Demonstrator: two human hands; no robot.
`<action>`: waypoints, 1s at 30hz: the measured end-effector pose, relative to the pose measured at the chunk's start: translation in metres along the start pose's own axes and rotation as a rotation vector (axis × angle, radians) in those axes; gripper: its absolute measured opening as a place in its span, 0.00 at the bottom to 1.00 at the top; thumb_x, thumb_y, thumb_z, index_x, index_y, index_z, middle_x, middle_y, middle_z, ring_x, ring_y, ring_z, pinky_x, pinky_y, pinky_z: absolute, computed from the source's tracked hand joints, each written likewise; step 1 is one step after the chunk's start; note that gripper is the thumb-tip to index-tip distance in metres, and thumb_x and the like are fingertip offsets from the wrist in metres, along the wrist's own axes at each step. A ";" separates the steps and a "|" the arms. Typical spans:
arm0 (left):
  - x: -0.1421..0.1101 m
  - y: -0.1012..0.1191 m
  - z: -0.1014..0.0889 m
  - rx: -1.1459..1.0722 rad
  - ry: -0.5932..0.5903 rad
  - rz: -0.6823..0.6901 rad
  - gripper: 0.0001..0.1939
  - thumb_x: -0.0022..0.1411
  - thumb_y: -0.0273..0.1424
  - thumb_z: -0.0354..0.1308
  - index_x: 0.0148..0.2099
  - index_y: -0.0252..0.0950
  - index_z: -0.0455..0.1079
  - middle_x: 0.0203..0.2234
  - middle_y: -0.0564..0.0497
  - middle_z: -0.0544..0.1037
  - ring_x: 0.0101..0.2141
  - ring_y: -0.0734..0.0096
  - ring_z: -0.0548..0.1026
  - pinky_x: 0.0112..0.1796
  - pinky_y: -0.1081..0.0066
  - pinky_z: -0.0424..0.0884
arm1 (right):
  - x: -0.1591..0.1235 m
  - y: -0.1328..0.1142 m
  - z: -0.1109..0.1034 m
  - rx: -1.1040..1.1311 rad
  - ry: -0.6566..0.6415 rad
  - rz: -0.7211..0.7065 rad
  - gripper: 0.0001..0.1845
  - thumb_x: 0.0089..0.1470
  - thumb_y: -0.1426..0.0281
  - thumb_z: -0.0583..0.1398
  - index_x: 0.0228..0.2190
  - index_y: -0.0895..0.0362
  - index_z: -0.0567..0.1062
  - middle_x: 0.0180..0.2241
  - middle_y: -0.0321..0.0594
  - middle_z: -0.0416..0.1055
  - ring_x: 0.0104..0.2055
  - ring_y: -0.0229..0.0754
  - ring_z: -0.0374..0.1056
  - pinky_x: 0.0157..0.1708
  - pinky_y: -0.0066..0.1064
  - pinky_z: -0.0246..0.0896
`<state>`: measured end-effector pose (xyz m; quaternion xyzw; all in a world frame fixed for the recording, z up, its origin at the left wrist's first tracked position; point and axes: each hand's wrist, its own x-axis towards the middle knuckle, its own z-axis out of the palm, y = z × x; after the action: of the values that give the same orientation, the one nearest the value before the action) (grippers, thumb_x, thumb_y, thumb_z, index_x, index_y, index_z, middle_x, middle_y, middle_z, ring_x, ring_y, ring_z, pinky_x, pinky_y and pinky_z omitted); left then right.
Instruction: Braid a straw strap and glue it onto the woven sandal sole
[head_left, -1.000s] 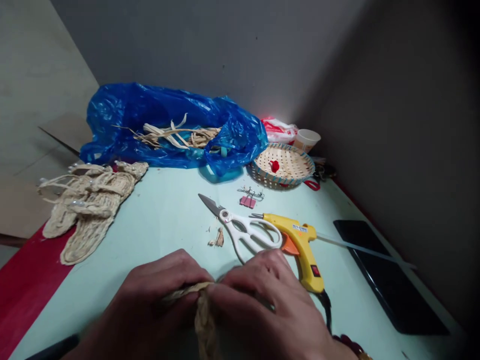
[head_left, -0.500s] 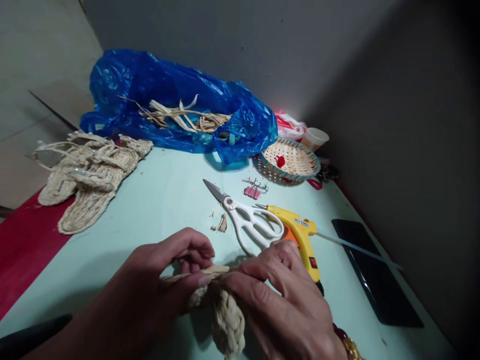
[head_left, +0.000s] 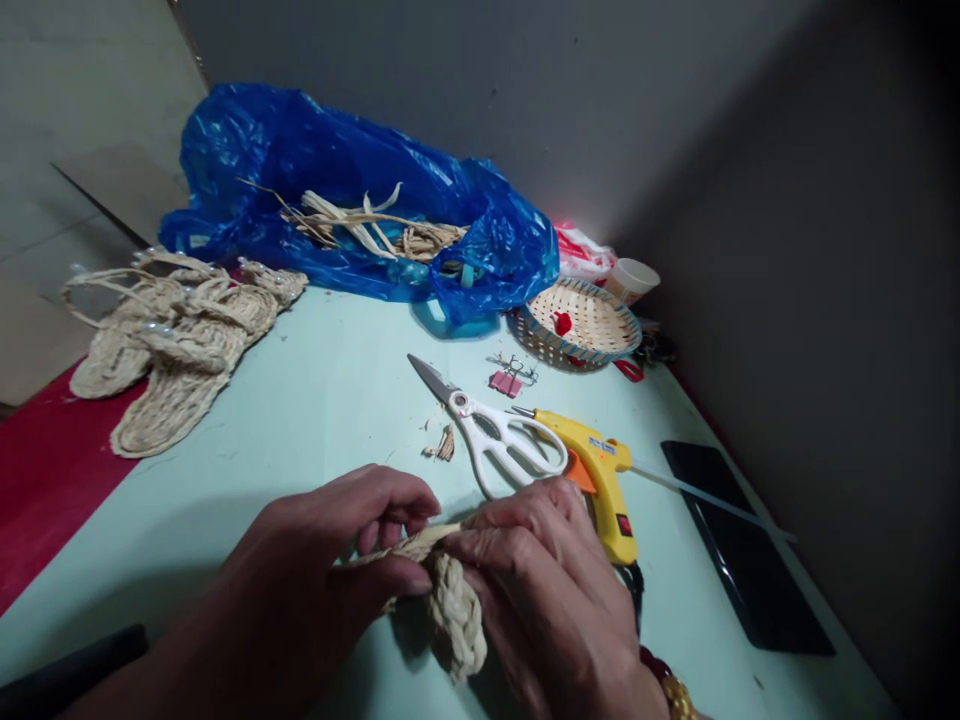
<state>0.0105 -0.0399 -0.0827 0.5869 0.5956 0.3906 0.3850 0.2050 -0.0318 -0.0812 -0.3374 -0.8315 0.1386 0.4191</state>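
Observation:
A braided straw rope (head_left: 456, 615) lies between my two hands near the front of the pale green table (head_left: 315, 400). My left hand (head_left: 330, 560) pinches a flat straw strand at the top of the braid with thumb and fingers closed. My right hand (head_left: 547, 590) is closed on the same braid from the right, fingers curled over it. White-handled scissors (head_left: 487, 435) lie just beyond my hands, and a yellow glue gun (head_left: 600, 475) lies beside my right hand.
A blue plastic bag (head_left: 337, 200) with dry straw sits at the back. Woven straw sandals (head_left: 172, 340) lie at the left on a red surface. A small woven basket (head_left: 577, 325), a paper cup (head_left: 634, 278), pink binder clips (head_left: 506, 382) and a black phone (head_left: 742, 545) lie to the right.
The view has tilted down and my hands have shifted up the braid. More of the braided rope shows below my fingers, and the strand has been folded closer to the braid.

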 end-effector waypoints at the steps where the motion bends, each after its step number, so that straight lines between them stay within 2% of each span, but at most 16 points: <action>1: 0.000 0.001 0.000 0.006 -0.012 0.008 0.07 0.43 0.32 0.69 0.29 0.49 0.78 0.19 0.60 0.79 0.20 0.70 0.73 0.22 0.80 0.66 | 0.000 0.000 0.000 -0.014 0.019 0.003 0.09 0.58 0.79 0.58 0.40 0.61 0.74 0.34 0.43 0.71 0.35 0.43 0.63 0.37 0.37 0.58; 3: -0.001 0.002 0.000 0.038 -0.028 0.026 0.07 0.45 0.32 0.69 0.29 0.50 0.79 0.21 0.61 0.81 0.22 0.70 0.75 0.25 0.80 0.66 | 0.002 0.001 -0.002 -0.022 -0.032 0.022 0.13 0.58 0.77 0.58 0.47 0.63 0.71 0.40 0.46 0.71 0.41 0.45 0.65 0.42 0.37 0.60; 5: -0.001 0.003 0.000 0.060 -0.026 0.051 0.07 0.46 0.32 0.69 0.30 0.51 0.79 0.22 0.62 0.81 0.23 0.71 0.75 0.27 0.80 0.66 | 0.005 0.001 -0.007 0.015 -0.176 0.075 0.16 0.60 0.76 0.57 0.50 0.62 0.69 0.40 0.45 0.73 0.42 0.44 0.66 0.45 0.37 0.62; 8: 0.001 0.003 0.002 0.035 -0.044 0.084 0.07 0.47 0.32 0.68 0.31 0.50 0.80 0.22 0.60 0.82 0.22 0.70 0.75 0.27 0.79 0.66 | 0.010 -0.001 -0.013 0.130 -0.323 0.189 0.10 0.62 0.74 0.56 0.46 0.56 0.72 0.34 0.37 0.75 0.35 0.40 0.69 0.40 0.33 0.64; 10: 0.004 0.004 0.003 -0.002 -0.087 0.036 0.04 0.48 0.33 0.67 0.30 0.49 0.80 0.23 0.58 0.82 0.24 0.68 0.75 0.27 0.77 0.67 | 0.012 -0.001 -0.015 0.227 -0.344 0.290 0.08 0.62 0.74 0.57 0.43 0.55 0.73 0.34 0.35 0.76 0.34 0.38 0.71 0.36 0.29 0.65; 13: 0.009 0.010 0.003 -0.071 -0.158 -0.068 0.03 0.50 0.35 0.65 0.28 0.45 0.80 0.23 0.55 0.82 0.27 0.65 0.75 0.27 0.75 0.67 | 0.011 0.001 -0.016 0.376 -0.335 0.419 0.14 0.61 0.75 0.59 0.48 0.55 0.68 0.34 0.35 0.77 0.32 0.36 0.71 0.33 0.26 0.64; 17: 0.011 0.024 0.000 -0.102 -0.297 -0.156 0.05 0.55 0.33 0.61 0.31 0.41 0.79 0.27 0.54 0.81 0.32 0.63 0.77 0.33 0.72 0.70 | 0.007 0.006 -0.016 0.474 -0.347 0.496 0.14 0.62 0.70 0.60 0.49 0.53 0.65 0.32 0.33 0.77 0.29 0.36 0.69 0.31 0.26 0.62; 19: 0.009 0.030 -0.001 -0.053 -0.325 -0.151 0.05 0.57 0.33 0.60 0.34 0.40 0.77 0.29 0.54 0.81 0.34 0.63 0.77 0.34 0.71 0.70 | 0.007 0.008 -0.017 0.483 -0.346 0.520 0.14 0.61 0.69 0.60 0.48 0.52 0.66 0.32 0.33 0.76 0.30 0.36 0.68 0.32 0.27 0.61; 24: 0.000 0.036 0.000 0.148 -0.250 -0.078 0.06 0.57 0.34 0.56 0.36 0.41 0.74 0.31 0.52 0.80 0.36 0.61 0.75 0.31 0.71 0.69 | 0.008 0.008 -0.016 0.558 -0.331 0.512 0.16 0.61 0.71 0.61 0.49 0.53 0.66 0.35 0.35 0.77 0.32 0.36 0.71 0.33 0.27 0.64; 27: -0.004 0.037 0.002 0.201 -0.183 -0.038 0.06 0.55 0.33 0.56 0.35 0.42 0.73 0.29 0.54 0.78 0.33 0.65 0.74 0.31 0.73 0.70 | 0.009 0.009 -0.017 0.596 -0.335 0.480 0.17 0.61 0.69 0.61 0.51 0.52 0.67 0.41 0.38 0.77 0.39 0.38 0.73 0.38 0.29 0.66; 30: -0.008 0.038 0.002 0.235 -0.089 0.028 0.06 0.55 0.33 0.55 0.34 0.44 0.73 0.25 0.58 0.75 0.28 0.70 0.72 0.29 0.76 0.69 | 0.009 0.008 -0.020 0.620 -0.336 0.509 0.19 0.60 0.68 0.62 0.52 0.50 0.67 0.45 0.39 0.76 0.46 0.40 0.74 0.44 0.30 0.68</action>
<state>0.0277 -0.0480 -0.0486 0.6532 0.6113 0.2969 0.3339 0.2205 -0.0209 -0.0681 -0.3627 -0.6974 0.5338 0.3116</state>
